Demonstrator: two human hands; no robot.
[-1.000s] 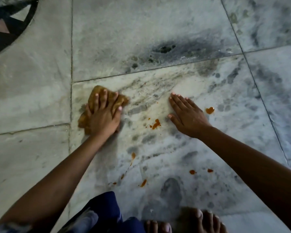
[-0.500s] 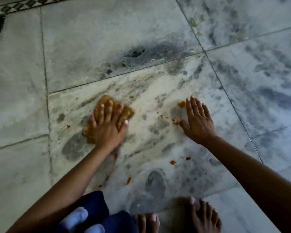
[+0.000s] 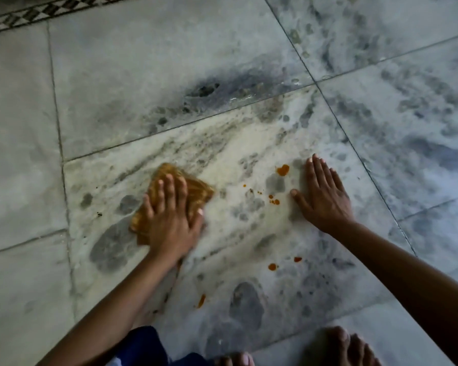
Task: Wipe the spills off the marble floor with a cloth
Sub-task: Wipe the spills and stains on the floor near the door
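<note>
A: Cloth [image 3: 193, 190] status?
B: The orange-stained cloth is lying flat on the marble floor [image 3: 143, 75], roughly 9 o'clock from frame centre. The left hand [image 3: 169, 220] is pressing down on it with fingers straight and spread, pointing to 12. It's gripping nothing; cloth edges are sticking out at the hand's 12 and 2.
A: Right hand [image 3: 323, 196]?
B: It's resting palm-down on bare tile, well apart from the cloth, at its 3 o'clock. Fingers are lying flat, holding nothing.
A: Spills?
B: An orange blot [image 3: 283, 170] is sitting just beside the right fingers, at their 9 o'clock. Small drops [image 3: 274, 200] are lying between the hands, near the right thumb. Two drops [image 3: 283, 263] are sitting at the right hand's 7, and one streak [image 3: 201, 300] at the cloth's 6.
A: Rest?
B: Bare feet [image 3: 349, 347] are showing at the frame's 5 o'clock edge, a blue garment [image 3: 140, 344] at 7, a patterned border [image 3: 37, 11] at 11.
</note>
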